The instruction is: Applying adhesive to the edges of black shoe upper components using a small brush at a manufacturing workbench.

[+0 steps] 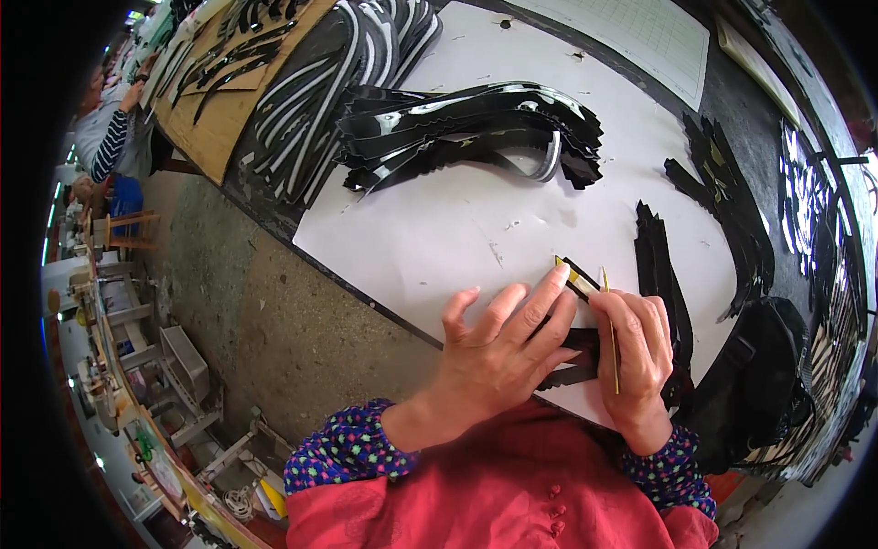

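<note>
My left hand (498, 343) is palm down over the white board (402, 247), its outer fingers spread. One fingertip presses a narrow black strip (578, 280) with a yellowish patch at its tip. Close beside it, my right hand (636, 352) is closed, with a thin, pointed yellow stick (613, 343) running along its fingers and thumb. The right fingertips also meet the strip's near end. Below both hands lie more black strips (578, 366), partly covered. What the right fingers grip underneath is hidden.
Glossy black curved strips (457, 119) are piled ahead, beside grey-white curved strips (338, 82). More black strips (732, 210) lie to the right. A black bag (754, 366) sits at the right edge. At far left, another person (114, 133) sits by a cardboard-covered table (206, 119).
</note>
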The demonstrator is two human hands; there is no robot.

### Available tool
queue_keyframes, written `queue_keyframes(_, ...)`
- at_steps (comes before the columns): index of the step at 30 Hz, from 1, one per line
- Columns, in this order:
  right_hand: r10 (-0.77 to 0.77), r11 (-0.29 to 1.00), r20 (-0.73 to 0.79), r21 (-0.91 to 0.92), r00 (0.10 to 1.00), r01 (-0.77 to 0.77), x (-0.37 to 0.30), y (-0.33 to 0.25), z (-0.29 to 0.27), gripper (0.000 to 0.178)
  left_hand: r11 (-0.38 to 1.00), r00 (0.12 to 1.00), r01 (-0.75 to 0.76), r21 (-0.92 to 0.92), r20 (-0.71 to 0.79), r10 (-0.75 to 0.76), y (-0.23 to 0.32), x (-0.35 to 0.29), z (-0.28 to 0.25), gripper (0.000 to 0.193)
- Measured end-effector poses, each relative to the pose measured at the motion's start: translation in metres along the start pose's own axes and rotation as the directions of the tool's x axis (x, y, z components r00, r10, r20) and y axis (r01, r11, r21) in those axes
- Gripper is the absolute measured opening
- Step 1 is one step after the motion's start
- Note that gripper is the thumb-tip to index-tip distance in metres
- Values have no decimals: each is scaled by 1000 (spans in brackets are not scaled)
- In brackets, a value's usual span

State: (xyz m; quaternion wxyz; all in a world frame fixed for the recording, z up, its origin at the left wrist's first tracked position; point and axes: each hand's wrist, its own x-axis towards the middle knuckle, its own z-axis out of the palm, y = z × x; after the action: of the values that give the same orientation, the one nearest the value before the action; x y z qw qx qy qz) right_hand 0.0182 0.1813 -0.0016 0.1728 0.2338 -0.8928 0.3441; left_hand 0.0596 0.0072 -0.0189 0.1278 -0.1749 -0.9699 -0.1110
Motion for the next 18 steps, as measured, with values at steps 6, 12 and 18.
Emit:
queue_keyframes(6,5,1000,-4,-7,1000,-5,0,0,0,29,1000,1000,6,-13,2,-6,0,1,1,47)
queue_keyframes(12,18,1000,7,-3,1000,-18,0,0,-1,30,998,1000,20,-57,8,-20,-1,3,-1,52)
queue_keyframes(18,-15,1000,20,7,1000,15,-2,3,-1,34,995,1000,18,-101,-16,-20,-5,4,-2,56)
